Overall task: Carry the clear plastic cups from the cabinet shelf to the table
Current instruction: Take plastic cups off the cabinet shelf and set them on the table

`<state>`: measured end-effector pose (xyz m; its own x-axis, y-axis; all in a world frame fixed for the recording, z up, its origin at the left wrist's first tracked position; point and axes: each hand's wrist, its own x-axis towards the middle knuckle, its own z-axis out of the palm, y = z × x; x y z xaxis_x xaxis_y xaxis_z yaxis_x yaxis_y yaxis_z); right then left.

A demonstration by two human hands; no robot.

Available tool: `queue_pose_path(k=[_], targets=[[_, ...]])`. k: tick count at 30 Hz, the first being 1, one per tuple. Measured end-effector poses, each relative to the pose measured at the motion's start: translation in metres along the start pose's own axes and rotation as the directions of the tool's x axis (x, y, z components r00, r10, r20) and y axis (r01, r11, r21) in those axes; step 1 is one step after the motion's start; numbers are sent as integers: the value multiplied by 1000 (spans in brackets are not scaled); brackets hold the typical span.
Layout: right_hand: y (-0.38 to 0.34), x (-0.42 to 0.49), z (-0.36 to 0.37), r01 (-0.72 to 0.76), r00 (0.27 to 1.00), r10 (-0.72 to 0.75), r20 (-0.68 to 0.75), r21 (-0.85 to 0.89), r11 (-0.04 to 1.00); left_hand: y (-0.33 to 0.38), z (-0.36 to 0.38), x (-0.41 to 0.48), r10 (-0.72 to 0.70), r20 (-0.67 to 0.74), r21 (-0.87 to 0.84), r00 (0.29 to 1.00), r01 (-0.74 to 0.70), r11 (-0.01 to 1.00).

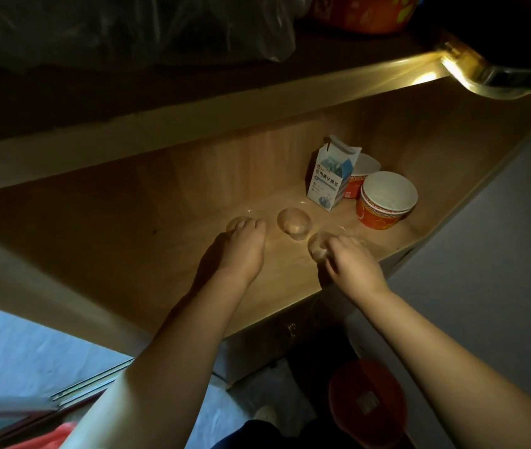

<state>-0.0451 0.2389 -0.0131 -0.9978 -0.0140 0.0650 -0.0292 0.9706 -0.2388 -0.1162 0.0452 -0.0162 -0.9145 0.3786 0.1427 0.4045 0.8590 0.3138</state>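
Three clear plastic cups stand on the wooden cabinet shelf (160,254). My left hand (241,247) reaches over the left cup (235,222), its fingers curled on the rim and hiding most of it. The middle cup (293,222) stands free between my hands. My right hand (351,264) grips the right cup (319,246) at its near side, fingers closed on the wall. The scene is dim, and the cups show mainly as faint outlines.
A white and blue carton (330,176) stands behind the cups. Two red patterned paper bowls (387,199) sit to its right. An upper shelf (193,102) overhangs above. Below the shelf, a red basin (368,400) lies on the floor.
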Motion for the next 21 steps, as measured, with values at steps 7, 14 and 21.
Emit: queue_pose_path(k=[7, 14, 21], targets=[[-5, -4, -5, 50, 998, -49, -48, 21, 999, 5, 0, -10, 66, -84, -55, 994, -71, 996], [-11, -10, -15, 80, 995, -80, -51, -2, 997, 16, -9, -20, 125, -146, -56, 981, -134, 989], [-20, -28, -31, 200, 968, -190, -166, 49, 979, 33, -36, -43, 96, -204, -109, 974, -120, 987]])
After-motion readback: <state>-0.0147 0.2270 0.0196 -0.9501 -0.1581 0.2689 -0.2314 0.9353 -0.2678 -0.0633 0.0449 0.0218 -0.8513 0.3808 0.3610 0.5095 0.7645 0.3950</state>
